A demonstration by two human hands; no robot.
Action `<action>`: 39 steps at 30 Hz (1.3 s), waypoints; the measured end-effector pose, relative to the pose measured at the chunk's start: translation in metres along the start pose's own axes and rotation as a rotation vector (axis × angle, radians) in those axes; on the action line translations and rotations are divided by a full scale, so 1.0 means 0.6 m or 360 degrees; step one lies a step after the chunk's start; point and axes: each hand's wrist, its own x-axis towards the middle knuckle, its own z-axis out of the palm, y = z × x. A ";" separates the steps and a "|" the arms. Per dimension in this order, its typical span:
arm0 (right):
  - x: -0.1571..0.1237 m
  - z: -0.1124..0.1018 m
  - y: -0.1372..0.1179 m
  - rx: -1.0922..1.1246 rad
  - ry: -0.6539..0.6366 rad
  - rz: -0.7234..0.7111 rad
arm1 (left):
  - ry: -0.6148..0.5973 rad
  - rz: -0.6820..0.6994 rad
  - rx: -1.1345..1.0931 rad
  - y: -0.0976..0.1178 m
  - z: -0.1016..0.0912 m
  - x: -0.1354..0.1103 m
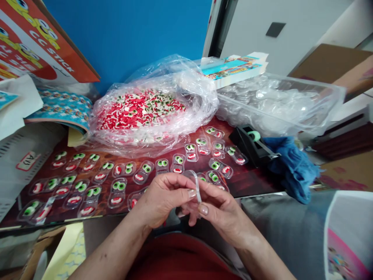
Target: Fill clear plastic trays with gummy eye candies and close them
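Observation:
Just over the table's front edge, my left hand (171, 196) and my right hand (220, 212) both grip a small clear plastic case (196, 179), tilted so that its edge faces me. Thumbs and fingers pinch it from both sides; what it contains, if anything, I cannot make out. Behind my hands, several clear cases with green eyes and red mouths, such as this case (117, 192), lie spread over the dark table (157, 149). Further back is a clear plastic bag (201, 101) heaped with loose red, white and green pieces (140, 109).
A black tape dispenser (247, 146) stands at the right beside a blue cloth (291, 167). Behind them, a clear tub (314, 112) holds clear plastic shells. A roll of printed blue strip (62, 107) and a grey bin (17, 167) are at the left.

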 end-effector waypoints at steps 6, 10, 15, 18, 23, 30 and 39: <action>0.002 0.001 -0.001 0.0091 -0.0028 -0.0021 | -0.0009 -0.0013 -0.0014 0.001 0.000 -0.002; 0.003 0.003 -0.003 0.0007 0.0015 0.0008 | -0.0004 0.0009 0.0020 0.004 0.000 0.000; 0.004 0.003 -0.005 -0.0036 -0.0009 0.0004 | -0.0027 0.0028 0.0025 0.008 0.001 0.000; 0.005 0.002 -0.005 -0.0027 -0.0014 -0.0022 | -0.0044 0.0037 0.0021 0.008 0.001 0.001; 0.006 0.002 -0.007 -0.0070 -0.0026 -0.0096 | -0.0016 0.0011 0.0041 0.008 0.005 0.003; 0.004 -0.003 -0.010 -0.0628 0.0217 -0.0291 | 0.0242 0.0099 0.0574 0.024 0.012 0.004; 0.002 -0.010 -0.010 -0.1399 0.0067 -0.0625 | 0.0343 0.0690 0.1707 0.022 0.020 -0.006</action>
